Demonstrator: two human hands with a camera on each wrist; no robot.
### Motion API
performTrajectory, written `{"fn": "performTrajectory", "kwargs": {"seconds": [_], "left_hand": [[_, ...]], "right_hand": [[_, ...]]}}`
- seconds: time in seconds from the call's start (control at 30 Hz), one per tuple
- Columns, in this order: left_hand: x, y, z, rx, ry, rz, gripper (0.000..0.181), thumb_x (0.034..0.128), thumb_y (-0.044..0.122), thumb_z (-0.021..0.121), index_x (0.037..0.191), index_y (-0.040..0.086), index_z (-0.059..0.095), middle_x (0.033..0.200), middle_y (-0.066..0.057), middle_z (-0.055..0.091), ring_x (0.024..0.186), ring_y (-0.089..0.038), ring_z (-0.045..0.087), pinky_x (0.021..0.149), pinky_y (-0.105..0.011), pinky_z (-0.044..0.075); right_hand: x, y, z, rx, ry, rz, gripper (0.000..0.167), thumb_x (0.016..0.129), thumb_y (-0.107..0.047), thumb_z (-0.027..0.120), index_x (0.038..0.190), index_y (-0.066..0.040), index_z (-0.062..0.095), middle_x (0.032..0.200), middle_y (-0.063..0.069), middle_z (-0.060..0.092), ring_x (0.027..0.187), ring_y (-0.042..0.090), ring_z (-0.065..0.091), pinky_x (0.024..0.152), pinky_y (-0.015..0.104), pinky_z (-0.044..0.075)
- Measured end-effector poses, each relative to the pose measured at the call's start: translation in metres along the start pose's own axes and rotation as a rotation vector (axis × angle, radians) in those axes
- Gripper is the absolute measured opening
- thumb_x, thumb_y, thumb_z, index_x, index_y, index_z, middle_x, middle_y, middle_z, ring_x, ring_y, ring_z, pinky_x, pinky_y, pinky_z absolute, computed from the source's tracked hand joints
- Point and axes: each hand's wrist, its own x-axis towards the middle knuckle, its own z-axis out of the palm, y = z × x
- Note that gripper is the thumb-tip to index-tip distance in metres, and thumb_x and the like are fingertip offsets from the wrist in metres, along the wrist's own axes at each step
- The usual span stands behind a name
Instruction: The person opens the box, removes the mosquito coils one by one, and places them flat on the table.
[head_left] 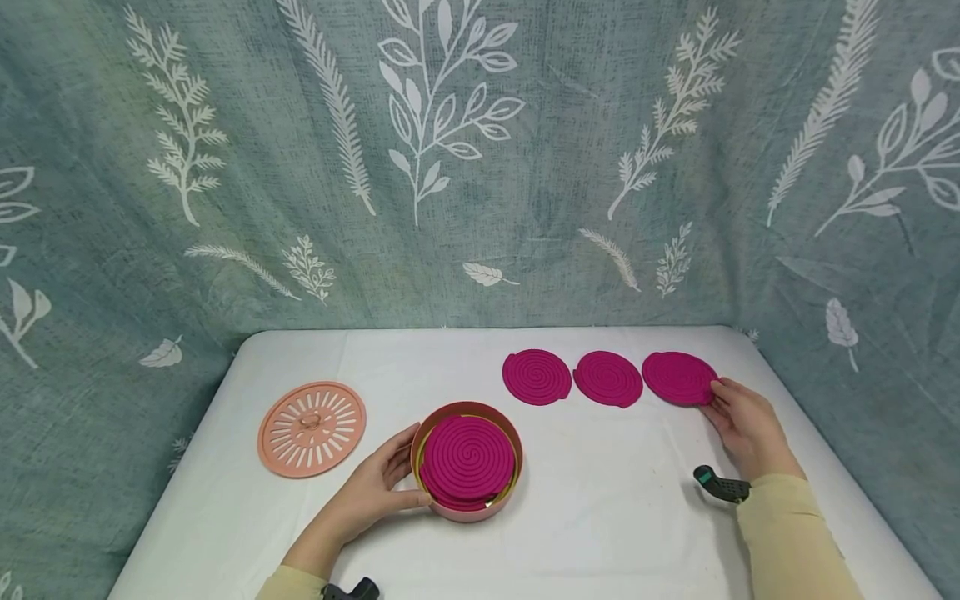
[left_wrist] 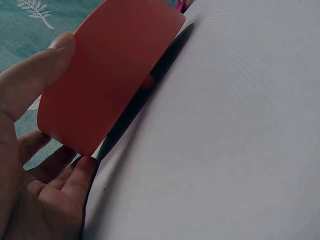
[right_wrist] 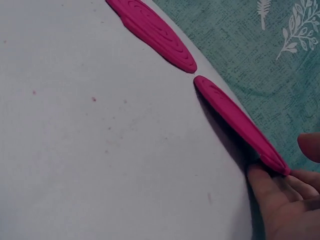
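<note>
My left hand (head_left: 375,479) holds the left side of a round pinkish-orange tin (head_left: 467,517), its thumb near the front and fingers behind. Inside the tin lies a magenta spiral mosquito coil (head_left: 471,458). In the left wrist view, the thumb and fingers lie along the wall of the tin (left_wrist: 100,75). My right hand (head_left: 750,421) grips the right edge of the rightmost mosquito coil (head_left: 678,377), with fingers beneath it. That coil (right_wrist: 235,117) tilts, its near edge raised off the table, in the right wrist view.
Two more magenta coils, a middle one (head_left: 607,379) and a left one (head_left: 537,377), lie flat in a row along the back of the white table (head_left: 600,517). A slotted orange lid (head_left: 300,454) with a small loop lies at left. Patterned green cloth (head_left: 480,275) hangs behind.
</note>
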Motion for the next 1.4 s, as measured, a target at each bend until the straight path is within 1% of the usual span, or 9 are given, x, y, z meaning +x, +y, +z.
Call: {"fn": "performTrajectory", "kwargs": {"seconds": [0.1, 0.3, 0.7, 0.87, 0.93, 1.0, 1.1, 1.3, 1.4], "left_hand": [[0.0, 0.0, 0.0, -0.005, -0.002, 0.005, 0.107, 0.0655, 0.02, 0.094, 0.153, 0.023, 0.033, 0.153, -0.002, 0.039, 0.141, -0.017, 0.036, 0.11, -0.02, 0.037], [0.0, 0.0, 0.0, 0.011, 0.001, -0.002, 0.108, 0.0649, 0.022, 0.094, 0.153, 0.025, 0.033, 0.153, -0.002, 0.038, 0.141, -0.017, 0.036, 0.109, -0.02, 0.038], [-0.001, 0.001, 0.002, 0.011, 0.006, -0.02, 0.109, 0.0644, 0.023, 0.095, 0.154, 0.024, 0.033, 0.153, -0.002, 0.038, 0.141, -0.017, 0.035, 0.109, -0.019, 0.038], [-0.001, 0.003, 0.002, 0.006, 0.001, -0.022, 0.108, 0.0655, 0.023, 0.094, 0.154, 0.024, 0.032, 0.153, -0.002, 0.038, 0.141, -0.017, 0.035, 0.108, -0.019, 0.038], [-0.001, 0.004, 0.001, 0.006, 0.001, -0.024, 0.108, 0.0658, 0.023, 0.094, 0.154, 0.023, 0.032, 0.154, -0.002, 0.037, 0.141, -0.017, 0.035, 0.108, -0.018, 0.038], [-0.001, 0.004, 0.001, 0.01, 0.003, -0.026, 0.109, 0.0658, 0.023, 0.094, 0.155, 0.022, 0.031, 0.153, -0.001, 0.038, 0.141, -0.016, 0.035, 0.108, -0.018, 0.038], [-0.001, 0.004, 0.001, 0.016, 0.008, -0.028, 0.109, 0.0659, 0.023, 0.094, 0.155, 0.021, 0.032, 0.153, -0.001, 0.038, 0.14, -0.016, 0.036, 0.108, -0.019, 0.039], [0.0, 0.003, 0.001, 0.01, 0.007, -0.023, 0.108, 0.0664, 0.021, 0.094, 0.154, 0.02, 0.032, 0.154, -0.003, 0.037, 0.141, -0.018, 0.036, 0.109, -0.019, 0.038], [-0.001, 0.003, 0.001, 0.009, 0.003, -0.017, 0.108, 0.0665, 0.021, 0.094, 0.155, 0.021, 0.032, 0.154, -0.003, 0.037, 0.141, -0.019, 0.035, 0.109, -0.019, 0.038]], "right_hand": [[-0.003, -0.005, 0.002, -0.011, -0.048, 0.015, 0.084, 0.102, -0.021, 0.056, 0.158, -0.016, -0.006, 0.165, 0.001, 0.0, 0.145, 0.011, 0.019, 0.117, 0.03, 0.025], [-0.01, -0.009, 0.002, -0.017, -0.065, 0.003, 0.078, 0.105, -0.021, 0.048, 0.158, -0.021, -0.008, 0.165, -0.001, -0.004, 0.148, 0.012, 0.009, 0.12, 0.033, 0.017], [-0.019, -0.01, -0.007, 0.038, -0.048, -0.049, 0.078, 0.103, -0.016, 0.051, 0.159, -0.024, -0.003, 0.165, -0.001, -0.002, 0.143, 0.01, 0.021, 0.12, 0.032, 0.016], [-0.026, -0.013, -0.006, 0.021, -0.08, -0.055, 0.079, 0.102, -0.018, 0.054, 0.159, -0.025, -0.001, 0.165, 0.002, -0.001, 0.146, 0.015, 0.017, 0.118, 0.033, 0.018], [-0.03, -0.014, -0.004, 0.009, -0.106, -0.065, 0.081, 0.102, -0.018, 0.056, 0.16, -0.025, 0.0, 0.165, 0.005, 0.001, 0.143, 0.015, 0.028, 0.117, 0.033, 0.021], [-0.035, -0.015, 0.0, -0.002, -0.134, -0.081, 0.082, 0.1, -0.018, 0.058, 0.16, -0.025, 0.002, 0.165, 0.007, 0.004, 0.132, 0.013, 0.045, 0.114, 0.033, 0.026], [-0.041, -0.016, 0.009, -0.024, -0.193, -0.114, 0.083, 0.1, -0.017, 0.06, 0.16, -0.021, 0.003, 0.158, 0.012, 0.02, 0.11, 0.009, 0.062, 0.11, 0.033, 0.036], [-0.053, -0.013, 0.037, -0.161, -0.344, -0.187, 0.077, 0.103, -0.015, 0.055, 0.159, -0.008, 0.003, 0.134, 0.002, 0.049, 0.117, 0.017, 0.061, 0.106, 0.035, 0.04], [-0.058, -0.009, 0.054, -0.23, -0.405, -0.219, 0.074, 0.103, -0.015, 0.053, 0.158, -0.002, 0.005, 0.125, -0.003, 0.058, 0.114, 0.019, 0.063, 0.104, 0.038, 0.042]]}}
